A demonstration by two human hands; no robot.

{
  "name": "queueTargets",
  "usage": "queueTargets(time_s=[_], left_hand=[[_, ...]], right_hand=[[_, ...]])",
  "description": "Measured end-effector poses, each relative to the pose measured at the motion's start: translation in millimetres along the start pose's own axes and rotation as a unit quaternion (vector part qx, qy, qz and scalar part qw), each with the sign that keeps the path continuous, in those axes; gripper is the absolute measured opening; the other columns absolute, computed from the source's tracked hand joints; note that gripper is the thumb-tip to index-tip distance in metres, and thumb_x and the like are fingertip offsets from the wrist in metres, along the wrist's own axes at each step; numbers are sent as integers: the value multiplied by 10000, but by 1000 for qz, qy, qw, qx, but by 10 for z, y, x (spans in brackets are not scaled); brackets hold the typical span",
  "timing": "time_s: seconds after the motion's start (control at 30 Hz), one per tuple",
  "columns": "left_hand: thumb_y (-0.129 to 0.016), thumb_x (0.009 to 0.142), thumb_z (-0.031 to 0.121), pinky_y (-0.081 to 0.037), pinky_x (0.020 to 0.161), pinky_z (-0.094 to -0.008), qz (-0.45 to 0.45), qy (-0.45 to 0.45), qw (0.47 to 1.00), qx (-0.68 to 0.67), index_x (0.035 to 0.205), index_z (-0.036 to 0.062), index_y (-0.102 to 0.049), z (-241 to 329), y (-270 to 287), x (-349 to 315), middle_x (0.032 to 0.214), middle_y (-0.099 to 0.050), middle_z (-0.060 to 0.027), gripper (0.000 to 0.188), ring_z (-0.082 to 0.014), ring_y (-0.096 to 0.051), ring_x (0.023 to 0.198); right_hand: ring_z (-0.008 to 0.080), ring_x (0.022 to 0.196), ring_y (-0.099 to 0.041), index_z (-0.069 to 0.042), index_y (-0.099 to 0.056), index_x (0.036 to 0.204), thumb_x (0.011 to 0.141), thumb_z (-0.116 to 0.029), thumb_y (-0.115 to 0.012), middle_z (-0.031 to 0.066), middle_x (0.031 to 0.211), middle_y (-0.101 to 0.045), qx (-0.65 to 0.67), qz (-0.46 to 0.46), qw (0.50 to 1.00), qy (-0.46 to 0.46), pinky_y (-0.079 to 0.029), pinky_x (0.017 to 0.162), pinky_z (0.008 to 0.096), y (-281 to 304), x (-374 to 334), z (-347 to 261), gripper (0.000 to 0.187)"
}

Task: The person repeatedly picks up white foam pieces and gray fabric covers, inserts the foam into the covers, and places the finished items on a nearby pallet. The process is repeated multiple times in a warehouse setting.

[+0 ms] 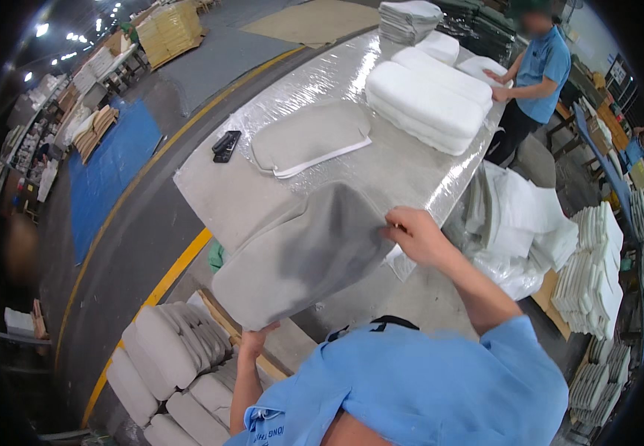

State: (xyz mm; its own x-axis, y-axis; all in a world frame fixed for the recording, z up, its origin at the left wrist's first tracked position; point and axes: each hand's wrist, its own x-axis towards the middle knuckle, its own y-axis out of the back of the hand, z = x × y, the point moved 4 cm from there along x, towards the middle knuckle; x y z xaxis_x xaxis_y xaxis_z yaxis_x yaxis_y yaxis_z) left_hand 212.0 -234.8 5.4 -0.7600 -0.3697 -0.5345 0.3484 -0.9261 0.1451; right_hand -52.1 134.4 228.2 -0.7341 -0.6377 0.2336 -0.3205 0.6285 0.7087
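Note:
A grey fabric-covered cushion [300, 256] is tilted up in front of me at the table's near edge. My right hand [416, 234] pinches its right end, thumb and fingers pressed together at the fabric edge. Under the cushion's lower left end is my left hand [257, 338], gripping it from below with the fingers mostly hidden. Beyond it on the table [225, 189] lies a flat grey cover [311, 134] with a white layer showing along its near edge. A small black object [225, 146] rests to the left of that; its kind is unclear.
Thick white pads [430, 97] are stacked at the table's far right, where a co-worker in a blue shirt [541, 70] touches another pad. Finished-looking grey cushions [170, 342] pile up at my lower left. White sheets [522, 212] and stacked pads [593, 267] stand to the right.

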Motion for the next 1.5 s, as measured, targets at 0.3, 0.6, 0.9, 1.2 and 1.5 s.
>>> queueTargets(time_s=[0.3, 0.6, 0.9, 1.2, 1.5], left_hand=[[-855, 829, 94, -574, 855, -367, -130, -36, 991, -3, 1068, 17, -735, 53, 22, 21, 976, -748, -75, 279, -203, -712, 914], [-788, 898, 131, -593, 804, -376, -79, -127, 984, 92, 1153, 34, -727, 134, -53, -232, 1036, -773, -92, 279, -212, -740, 905], [-754, 919, 165, -588, 791, -382, -91, -162, 976, 112, 1199, 64, -721, -123, -173, -628, 1031, -779, -116, 300, -245, -750, 891], [-732, 929, 178, -584, 781, -389, -231, -116, 818, 513, 1226, 83, -714, 183, 385, -323, 1025, -778, -137, 312, -273, -754, 887], [-688, 958, 142, -579, 754, -401, -154, -310, 804, 484, 1225, 77, -723, 2133, -542, 543, 964, -754, -152, 277, -313, -735, 861]], right_hand=[[173, 621, -633, 1, -667, 978, 984, -92, -669, 75, 747, -621, 139, 89, 961, -224, -467, 561, 326, -213, -525, 275, 93], [106, 656, -676, 0, -673, 1110, 1051, -64, -584, 22, 794, -662, 298, 192, 887, -297, -518, 565, 264, -406, -820, 445, 125], [113, 741, -674, 11, -658, 1119, 1072, -48, -553, 59, 840, -704, 346, 215, 877, -255, -545, 690, 266, -756, -1232, 604, 129], [106, 773, -667, 12, -664, 1147, 1046, 18, -553, 69, 875, -720, 382, 259, 861, -214, -547, 738, 270, -832, -1365, 600, 150], [139, 925, -680, 1, -669, 1188, 1003, 69, -575, 78, 1130, -666, 396, 305, 843, -199, -551, 827, 293, -849, -1620, 525, 219]])
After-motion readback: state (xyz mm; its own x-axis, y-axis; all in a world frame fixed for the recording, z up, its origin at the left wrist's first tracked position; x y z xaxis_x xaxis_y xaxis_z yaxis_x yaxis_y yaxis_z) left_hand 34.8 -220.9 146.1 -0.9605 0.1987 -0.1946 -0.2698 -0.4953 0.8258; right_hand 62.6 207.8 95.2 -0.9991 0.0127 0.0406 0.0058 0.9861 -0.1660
